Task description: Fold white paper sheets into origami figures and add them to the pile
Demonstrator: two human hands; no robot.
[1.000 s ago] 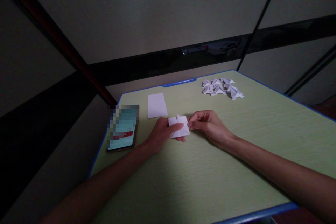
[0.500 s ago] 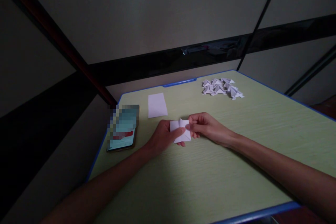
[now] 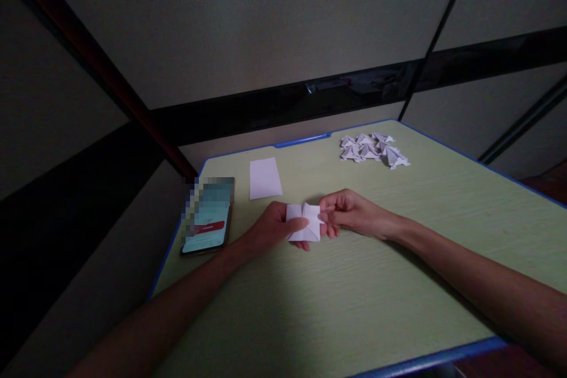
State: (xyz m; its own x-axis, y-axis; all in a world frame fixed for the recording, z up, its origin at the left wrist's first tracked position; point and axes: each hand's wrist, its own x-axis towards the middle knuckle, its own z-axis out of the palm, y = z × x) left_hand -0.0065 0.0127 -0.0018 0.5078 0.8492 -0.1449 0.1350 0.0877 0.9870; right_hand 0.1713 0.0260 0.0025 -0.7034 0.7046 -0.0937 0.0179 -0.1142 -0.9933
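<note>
A small folded white paper is held above the middle of the table. My left hand grips it from the left, thumb flat on top and fingers underneath. A crease runs down its middle, with a small raised point at the top edge and a diagonal fold at the lower right. My right hand is at its right edge, thumb and fingers closed on a small paper flap there. The fingertips behind the paper are partly hidden.
A flat white sheet of paper lies beyond my left hand. On the left rests a phone with a lit, partly blurred screen. Several folded paper figures stand grouped at the back right. The green table has a blue edge and meets a wall panel.
My right thumb has drawn back to the right, off the paper's face to its right edge, where a small point now shows. My left hand keeps its hold.
</note>
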